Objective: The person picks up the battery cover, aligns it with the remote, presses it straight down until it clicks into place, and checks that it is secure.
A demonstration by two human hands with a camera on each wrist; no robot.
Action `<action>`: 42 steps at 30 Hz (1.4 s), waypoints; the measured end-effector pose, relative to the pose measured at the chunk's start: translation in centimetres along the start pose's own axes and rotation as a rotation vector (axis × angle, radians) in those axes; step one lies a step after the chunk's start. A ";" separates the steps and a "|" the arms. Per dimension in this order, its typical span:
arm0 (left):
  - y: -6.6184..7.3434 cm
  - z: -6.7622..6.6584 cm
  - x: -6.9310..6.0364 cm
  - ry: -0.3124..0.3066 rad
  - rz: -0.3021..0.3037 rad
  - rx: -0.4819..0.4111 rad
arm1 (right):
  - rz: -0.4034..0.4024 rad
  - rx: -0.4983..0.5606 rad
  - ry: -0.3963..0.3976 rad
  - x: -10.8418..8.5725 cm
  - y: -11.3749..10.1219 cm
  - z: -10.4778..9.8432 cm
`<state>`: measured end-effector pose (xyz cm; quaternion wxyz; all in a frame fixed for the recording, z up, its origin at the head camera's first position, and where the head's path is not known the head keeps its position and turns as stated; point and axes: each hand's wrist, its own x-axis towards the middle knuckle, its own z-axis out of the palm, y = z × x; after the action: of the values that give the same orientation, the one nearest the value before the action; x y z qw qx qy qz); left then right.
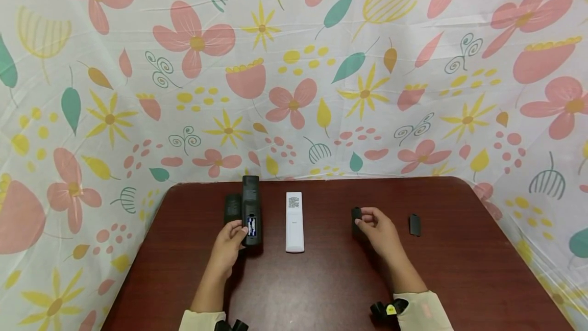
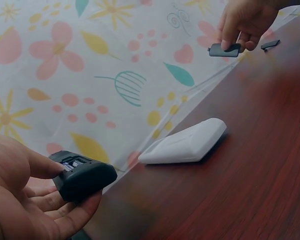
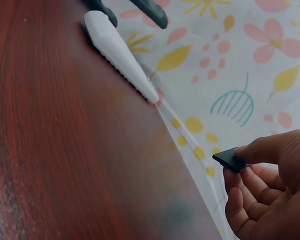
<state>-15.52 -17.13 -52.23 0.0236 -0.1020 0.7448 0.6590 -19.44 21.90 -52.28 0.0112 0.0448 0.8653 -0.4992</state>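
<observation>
My left hand (image 1: 226, 249) grips a black remote control (image 1: 250, 196) by its lower part, face down. Its battery compartment has no lid on, and batteries (image 1: 251, 226) show inside. In the left wrist view the thumb lies beside those batteries, with the fingers under the remote's body. Over to the right, my right hand (image 1: 382, 236) pinches a small black battery cover (image 3: 231, 160) between thumb and fingers, held above the table. A white remote control (image 1: 294, 224) lies between the two hands, its back upward.
Another black remote control (image 1: 233, 205) lies just left of the held one, partly hidden by it. A second black battery cover (image 1: 415, 225) rests on the dark red table (image 1: 321, 290), right of my right hand. A flower-printed cloth (image 1: 294, 76) hangs behind the table.
</observation>
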 end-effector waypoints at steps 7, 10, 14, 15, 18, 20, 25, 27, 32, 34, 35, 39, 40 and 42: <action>-0.1 0.7 0.1 -0.002 -0.002 -0.028 | -0.010 0.026 0.003 0.1 -0.2 0.2; -0.1 0.9 0.0 -0.009 -0.006 -0.039 | -0.018 0.032 0.003 0.1 -0.3 0.4; -0.1 1.2 0.0 -0.019 -0.002 -0.059 | -0.023 0.040 -0.003 0.1 -0.5 0.5; -0.1 1.3 0.0 -0.023 0.000 -0.068 | -0.025 0.039 -0.006 0.1 -0.5 0.6; 0.0 1.5 0.0 -0.037 0.007 -0.089 | -0.033 0.034 -0.010 0.1 -0.7 0.7; 0.0 1.7 0.0 -0.045 0.008 -0.095 | -0.039 0.033 -0.007 0.1 -0.8 0.8; 0.1 2.0 0.0 -0.049 0.005 -0.084 | -0.046 0.038 0.007 0.2 -1.1 1.0; 0.1 2.1 0.1 -0.053 0.006 -0.092 | -0.047 0.034 0.007 0.3 -1.1 1.1; 0.2 2.5 0.1 -0.068 0.006 -0.091 | -0.046 0.037 -0.006 0.2 -1.1 1.2; 0.2 2.6 0.2 -0.071 0.005 -0.089 | -0.044 0.044 -0.013 0.2 -1.2 1.2; 0.2 2.6 0.2 -0.071 0.005 -0.087 | -0.042 0.048 -0.015 0.1 -1.2 1.2; 0.2 2.8 0.3 -0.063 0.005 -0.086 | -0.044 0.048 -0.017 0.1 -1.4 1.4; 0.2 2.9 0.3 -0.062 0.004 -0.080 | -0.045 0.048 -0.016 0.1 -1.5 1.4; 0.2 3.0 0.3 -0.066 0.005 -0.073 | -0.050 0.051 -0.016 0.1 -1.6 1.6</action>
<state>-16.13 -14.20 -52.49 0.0426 -0.0794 0.7192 0.6889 -19.74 19.78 -51.73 0.0045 0.0193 0.8531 -0.5215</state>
